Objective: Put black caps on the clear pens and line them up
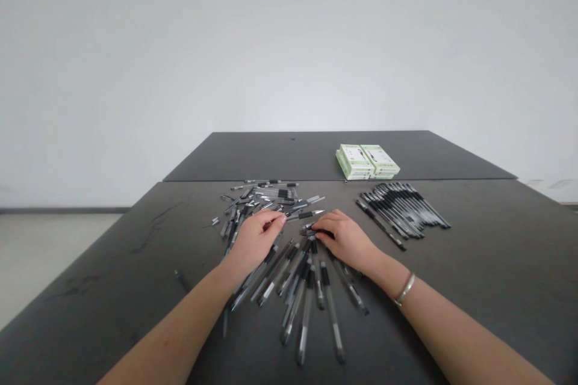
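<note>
Pens [395, 204] on the right of the tabletop [487, 264] lie aligned; loose pens [306, 319] remain unaligned near the centre. Fingers of the left hand [256, 236] pinch one pen [307, 215]; those of the right hand [347, 240] touch small parts [307, 230], grip indeterminable.

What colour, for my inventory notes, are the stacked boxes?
The boxes are light green and white; head view.

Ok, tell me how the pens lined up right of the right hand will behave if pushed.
The pens lie close side by side, so a push would probably shift several together. Slim and straight, each looks stiff and light, and might roll.
</note>
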`<state>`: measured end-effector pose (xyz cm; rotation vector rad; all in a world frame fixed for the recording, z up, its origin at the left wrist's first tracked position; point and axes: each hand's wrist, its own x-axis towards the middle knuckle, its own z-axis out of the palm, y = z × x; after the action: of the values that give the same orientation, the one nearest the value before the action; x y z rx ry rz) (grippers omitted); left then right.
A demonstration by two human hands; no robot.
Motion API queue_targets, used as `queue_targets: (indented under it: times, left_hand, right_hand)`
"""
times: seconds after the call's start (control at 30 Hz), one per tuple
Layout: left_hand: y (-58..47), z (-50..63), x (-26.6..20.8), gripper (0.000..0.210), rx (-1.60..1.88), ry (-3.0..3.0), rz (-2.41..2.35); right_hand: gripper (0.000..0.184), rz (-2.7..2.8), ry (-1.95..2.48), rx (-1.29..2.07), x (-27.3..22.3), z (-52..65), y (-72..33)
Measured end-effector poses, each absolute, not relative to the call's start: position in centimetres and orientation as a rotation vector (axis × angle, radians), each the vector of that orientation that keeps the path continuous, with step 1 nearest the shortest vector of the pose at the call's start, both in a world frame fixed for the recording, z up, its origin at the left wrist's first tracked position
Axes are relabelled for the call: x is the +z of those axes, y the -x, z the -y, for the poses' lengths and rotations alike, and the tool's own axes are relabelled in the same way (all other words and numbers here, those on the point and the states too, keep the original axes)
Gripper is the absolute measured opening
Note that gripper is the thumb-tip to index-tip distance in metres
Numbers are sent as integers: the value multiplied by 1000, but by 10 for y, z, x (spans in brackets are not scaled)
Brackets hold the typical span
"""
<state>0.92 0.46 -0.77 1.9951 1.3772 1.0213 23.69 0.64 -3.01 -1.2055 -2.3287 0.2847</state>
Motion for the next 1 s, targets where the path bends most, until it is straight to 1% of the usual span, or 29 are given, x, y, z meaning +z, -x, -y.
queue_targets:
  times: [0.27,0.37,0.43,0.53,0.63,0.7,0.8,1.0]
  left_hand:
    - [-10,-4,-6,26,998,-1970,-1402]
    - [-9,-4,-5,25,1009,-1937,-1403]
    - [-9,-3,-5,24,1025,-1899,-1395]
    - [-9,-3,-5,25,1041,-1853,-1376]
    - [-8,-3,-6,25,1034,-1824,-1386]
    - [-8,-3,-6,26,1030,-1813,-1385]
    - [-9,-3,-6,26,1030,-1812,-1361]
    - [-9,-1,-4,24,1043,-1801,-1340]
  right_hand:
    - [11,2368,1250,231,-26,-6,-236]
    - [10,2301,1258,268,-23,-4,-238]
    - [10,2182,1273,377,-21,-4,-239]
    - [10,1872,1258,751,-18,-5,-241]
    - [14,1511,1124,1117,-15,-5,-242]
    - [15,1328,1010,1251,-13,-5,-242]
    - [15,1191,891,1333,-11,-3,-242]
    - [15,1177,870,1306,-11,-3,-244]
